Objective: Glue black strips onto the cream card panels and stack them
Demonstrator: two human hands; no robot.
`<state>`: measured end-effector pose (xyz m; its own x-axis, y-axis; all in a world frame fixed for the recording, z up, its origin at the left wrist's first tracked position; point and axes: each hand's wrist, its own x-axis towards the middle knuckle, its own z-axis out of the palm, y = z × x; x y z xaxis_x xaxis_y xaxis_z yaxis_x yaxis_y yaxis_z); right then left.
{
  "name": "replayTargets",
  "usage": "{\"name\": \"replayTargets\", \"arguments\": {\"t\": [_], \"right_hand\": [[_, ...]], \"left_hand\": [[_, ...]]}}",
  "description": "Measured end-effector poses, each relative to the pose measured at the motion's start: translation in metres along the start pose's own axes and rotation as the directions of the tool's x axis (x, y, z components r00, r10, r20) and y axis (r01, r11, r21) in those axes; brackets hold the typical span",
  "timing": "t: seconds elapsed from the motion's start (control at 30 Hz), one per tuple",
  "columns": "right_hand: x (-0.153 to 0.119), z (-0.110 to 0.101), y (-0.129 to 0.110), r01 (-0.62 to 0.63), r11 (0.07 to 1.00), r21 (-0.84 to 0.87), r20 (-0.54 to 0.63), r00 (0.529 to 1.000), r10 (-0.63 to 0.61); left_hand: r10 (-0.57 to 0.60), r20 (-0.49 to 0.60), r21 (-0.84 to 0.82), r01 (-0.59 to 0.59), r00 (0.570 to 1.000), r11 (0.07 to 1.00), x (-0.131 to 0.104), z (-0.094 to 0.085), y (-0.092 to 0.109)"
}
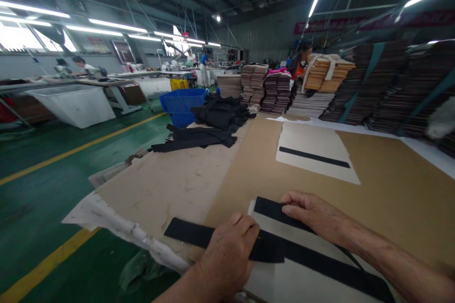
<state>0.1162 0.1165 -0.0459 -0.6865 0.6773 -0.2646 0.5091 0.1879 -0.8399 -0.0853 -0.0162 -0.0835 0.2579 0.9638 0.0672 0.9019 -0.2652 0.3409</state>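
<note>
My left hand [231, 248] is closed over a short black fabric strip [188, 233], whose left end sticks out over the table. Its right end lies across a long black strip [330, 265] on a pale panel [298, 281] at the table's near edge. My right hand [302, 208] pinches another black strip [272, 208] between thumb and fingers, near the panel's far edge. The forearm hides part of that strip. Farther back lies a second pale panel [316, 139] with one narrow black strip [314, 156] across it.
Loose black strips [199, 138] are heaped at the table's far left, beside blue bins [183, 102]. Tall stacks of cut pieces [384, 85] line the back. A co-worker [298, 61] stands behind the stacks. White carts [73, 104] stand across the green floor.
</note>
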Motion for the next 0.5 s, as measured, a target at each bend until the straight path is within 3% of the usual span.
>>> {"name": "replayTargets", "arguments": {"t": [0.2, 0.5], "right_hand": [[0.015, 0.009, 0.012, 0.026, 0.998, -0.064, 0.027, 0.999, -0.025], [0.016, 0.012, 0.010, 0.056, 0.978, -0.201, 0.015, 0.998, -0.054]], "left_hand": [[0.022, 0.008, 0.016, -0.022, 1.000, 1.000, 0.000, 0.001, 0.000], [-0.054, 0.099, 0.072, 0.047, 0.994, 0.996, 0.001, -0.002, 0.002]]}}
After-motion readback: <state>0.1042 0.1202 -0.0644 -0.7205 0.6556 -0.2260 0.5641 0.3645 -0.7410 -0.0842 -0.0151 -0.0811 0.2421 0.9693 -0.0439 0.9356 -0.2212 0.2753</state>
